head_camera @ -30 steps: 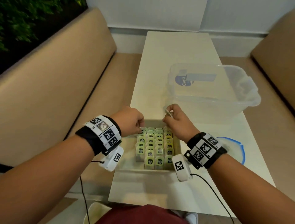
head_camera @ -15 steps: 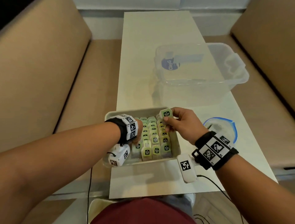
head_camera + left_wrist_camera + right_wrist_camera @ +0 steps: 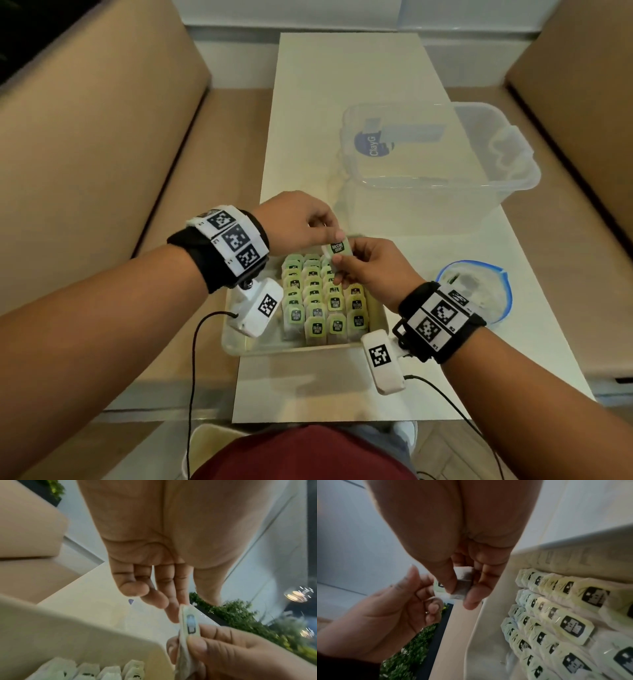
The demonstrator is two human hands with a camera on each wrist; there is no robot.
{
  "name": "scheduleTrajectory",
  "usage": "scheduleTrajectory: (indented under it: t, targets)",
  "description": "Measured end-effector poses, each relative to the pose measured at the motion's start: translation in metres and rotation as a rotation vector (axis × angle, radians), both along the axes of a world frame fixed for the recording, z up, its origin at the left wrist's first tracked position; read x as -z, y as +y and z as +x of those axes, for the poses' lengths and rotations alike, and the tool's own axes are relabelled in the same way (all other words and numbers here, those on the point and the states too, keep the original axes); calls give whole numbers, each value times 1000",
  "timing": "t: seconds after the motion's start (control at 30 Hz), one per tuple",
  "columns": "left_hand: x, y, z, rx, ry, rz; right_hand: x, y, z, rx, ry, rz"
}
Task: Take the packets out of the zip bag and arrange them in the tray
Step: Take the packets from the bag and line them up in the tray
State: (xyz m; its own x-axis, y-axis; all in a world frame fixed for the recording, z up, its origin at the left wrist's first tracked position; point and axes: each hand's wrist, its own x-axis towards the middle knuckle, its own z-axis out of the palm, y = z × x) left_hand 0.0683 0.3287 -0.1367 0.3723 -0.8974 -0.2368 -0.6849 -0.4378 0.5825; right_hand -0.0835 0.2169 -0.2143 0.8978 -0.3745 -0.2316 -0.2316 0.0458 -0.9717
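Above the shallow cream plastic tray (image 3: 236, 346) of upright green-labelled packets (image 3: 313, 301), the right hand (image 3: 373, 270) pinches one small green-labelled tea packet (image 3: 337, 248); the left hand (image 3: 294, 222) touches its top with fingertips, probably squaring it for the far row. Just right lies the blue-rimmed clear zip bag (image 3: 503, 301).

I see open room in the tray (image 3: 236, 342) only along its left strip, though my left wrist camera (image 3: 257, 310) hangs over it. Rows of packets (image 3: 317, 308) fill the rest wall to wall. Both hands crowd the tray's far edge. Behind them the clear bin (image 3: 442, 192) blocks the table (image 3: 308, 102); the zip bag (image 3: 479, 291) lies just right of the tray. The table's near edge is bare.
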Motion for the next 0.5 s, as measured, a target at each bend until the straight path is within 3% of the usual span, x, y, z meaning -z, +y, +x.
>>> scheduleTrajectory:
  t: [0.1, 0.33, 0.5]
  targets:
    - [-1, 3, -3, 77, -199, 29, -5, 5, 5, -57, -29, -30]
    - [-1, 10, -4, 89, -256, 90, -3, 1, 4, -91, 32, -195]
    - [25, 8, -1, 126, -407, 445, -1, -29, -6, 79, 149, -470]
